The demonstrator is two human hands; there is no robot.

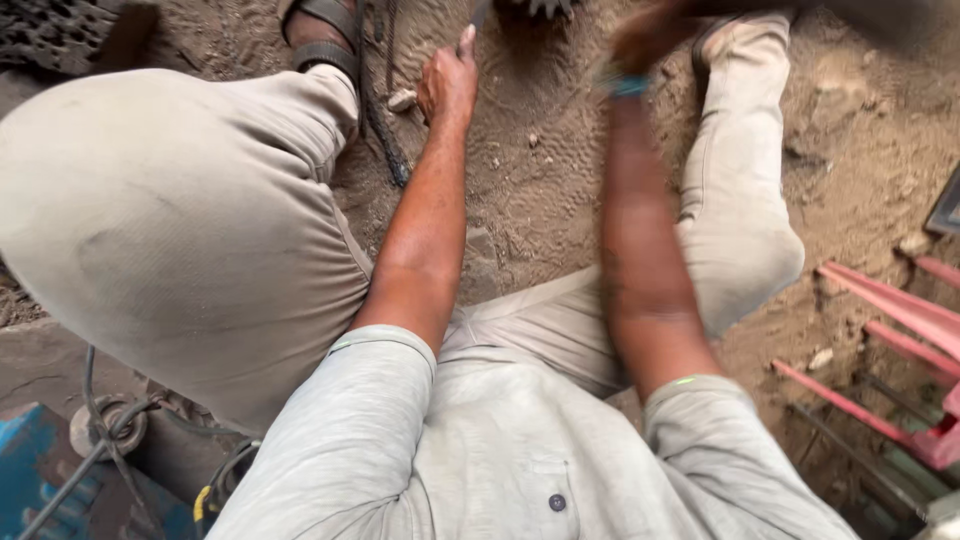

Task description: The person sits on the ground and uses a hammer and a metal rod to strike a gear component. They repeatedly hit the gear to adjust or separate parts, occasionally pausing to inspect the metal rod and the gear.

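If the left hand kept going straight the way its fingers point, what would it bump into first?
Probably the thin dark tool just past the left hand; its fingertips look nearly on it already. Depth is hard to judge, and the picture's top edge cuts off the rest.

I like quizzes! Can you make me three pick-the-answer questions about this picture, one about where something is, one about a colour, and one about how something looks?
1. Where is the left hand?
A. on the knee
B. down at the sandy ground, holding a thin dark tool
C. in a pocket

2. What colour are the metal bars at the right side?
A. red
B. yellow
C. white

3. How does the right hand look?
A. sharp and flat on the ground
B. hidden under the shirt
C. blurred, raised near the top

Answers:
1 B, the left arm stretches forward to the ground and its fingers close round the tool.
2 A, the bars show red against the sand.
3 C, the hand is smeared above a blue wristband.
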